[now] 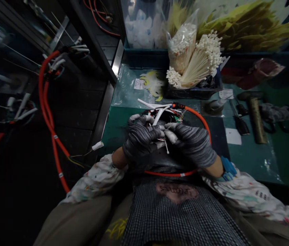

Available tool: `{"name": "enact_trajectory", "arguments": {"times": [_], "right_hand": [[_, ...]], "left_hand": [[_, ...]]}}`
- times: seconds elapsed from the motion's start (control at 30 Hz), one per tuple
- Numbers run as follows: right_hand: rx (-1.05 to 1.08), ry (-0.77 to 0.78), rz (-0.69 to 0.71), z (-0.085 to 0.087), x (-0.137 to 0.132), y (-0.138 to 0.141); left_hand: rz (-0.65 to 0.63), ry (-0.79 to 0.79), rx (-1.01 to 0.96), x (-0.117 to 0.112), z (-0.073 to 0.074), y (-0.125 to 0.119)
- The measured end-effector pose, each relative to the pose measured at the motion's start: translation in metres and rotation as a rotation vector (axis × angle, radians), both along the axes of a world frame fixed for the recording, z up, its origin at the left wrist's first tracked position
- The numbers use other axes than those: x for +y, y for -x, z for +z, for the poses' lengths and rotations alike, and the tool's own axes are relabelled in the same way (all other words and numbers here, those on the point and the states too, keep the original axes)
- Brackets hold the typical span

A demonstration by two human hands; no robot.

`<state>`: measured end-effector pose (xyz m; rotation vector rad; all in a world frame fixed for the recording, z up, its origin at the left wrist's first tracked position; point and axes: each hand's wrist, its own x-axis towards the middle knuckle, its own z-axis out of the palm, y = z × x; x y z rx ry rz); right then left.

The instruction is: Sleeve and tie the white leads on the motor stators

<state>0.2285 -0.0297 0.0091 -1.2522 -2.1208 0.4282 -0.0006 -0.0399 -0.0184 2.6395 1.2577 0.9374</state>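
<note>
My left hand, in a grey striped glove with white fingertips, is closed around the near side of a wire bundle with white-sleeved leads. Its fingertips meet those of my right hand, gloved alike and pinched closed. A thin white cable tie pokes down between the hands, its small head end showing; the rest is hidden by the fingers. An orange cable runs from the white leads, curves behind my right hand and comes back across my lap. Small coloured wires show just behind the fingers.
A dark box holds bundles of white cable ties. Yellow pieces and a label lie in a plastic bag. A hammer, a screwdriver and scissor-like handles lie right. More orange cables hang at left beside a metal frame.
</note>
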Motion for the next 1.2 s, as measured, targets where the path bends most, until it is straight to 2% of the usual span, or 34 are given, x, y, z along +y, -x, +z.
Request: {"name": "enact_trajectory", "arguments": {"times": [0.1,0.17,0.23,0.33,0.47,0.53,0.67,0.8,0.87,0.93,1.0,1.13,1.2], "right_hand": [[0.207,0.09,0.023,0.0,0.008,0.005],[0.425,0.217,0.046,0.003,0.013,0.003],[0.538,0.337,0.111,0.008,0.015,-0.001],[0.516,0.394,0.167,0.013,0.013,-0.007],[0.463,0.365,0.045,0.013,0.005,-0.004],[0.47,0.362,0.034,0.012,0.003,-0.002],[0.484,0.33,0.093,0.007,0.004,-0.003],[0.372,0.237,0.33,-0.007,0.001,-0.011],[0.314,0.267,0.297,-0.016,-0.004,-0.014],[0.33,0.312,0.18,-0.021,-0.011,-0.015],[0.339,0.332,0.193,-0.019,-0.017,-0.016],[0.277,0.382,0.456,-0.004,-0.018,-0.009],[0.304,0.388,0.372,0.001,-0.011,0.003]], "left_hand": [[0.016,-0.013,0.012,0.0,0.0,0.001],[0.025,-0.017,0.015,0.0,-0.001,0.001],[0.02,-0.014,0.015,0.0,-0.002,0.002],[0.014,0.046,-0.024,0.001,-0.004,0.002],[0.014,0.224,-0.121,0.002,-0.002,0.001],[0.011,0.273,-0.132,0.003,-0.001,0.0],[0.013,0.238,-0.095,0.003,-0.002,0.001],[0.01,0.195,-0.071,0.002,-0.003,0.001],[0.019,0.175,-0.06,0.001,-0.001,0.0],[0.03,0.147,-0.044,0.0,0.001,-0.002],[0.038,0.121,-0.039,-0.001,0.004,-0.004],[0.073,0.186,-0.038,-0.003,0.005,-0.006],[0.094,0.245,-0.022,-0.002,0.002,-0.005]]}}
